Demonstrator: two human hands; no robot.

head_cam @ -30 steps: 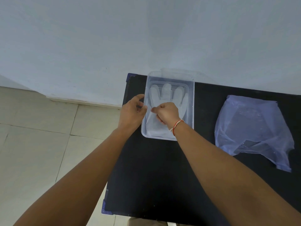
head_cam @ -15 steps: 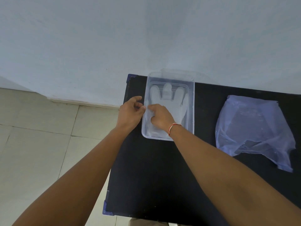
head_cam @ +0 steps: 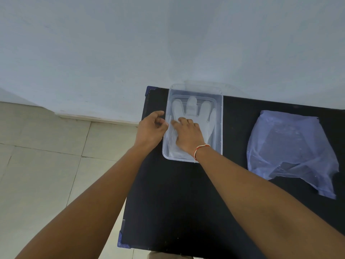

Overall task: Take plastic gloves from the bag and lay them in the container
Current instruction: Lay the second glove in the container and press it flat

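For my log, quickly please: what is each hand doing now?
Left hand: curled at the container rim; grip cannot be told.
Right hand: open, flat on the glove in the container.

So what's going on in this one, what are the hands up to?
A person is laying a clear plastic glove flat in a clear plastic container at the far left corner of a black table. The right hand rests palm-down on the glove inside the container, while the left hand sits at the container's left rim, thumb and fingers curled as if steadying it. The translucent bluish plastic bag lies apart to the right, untouched.
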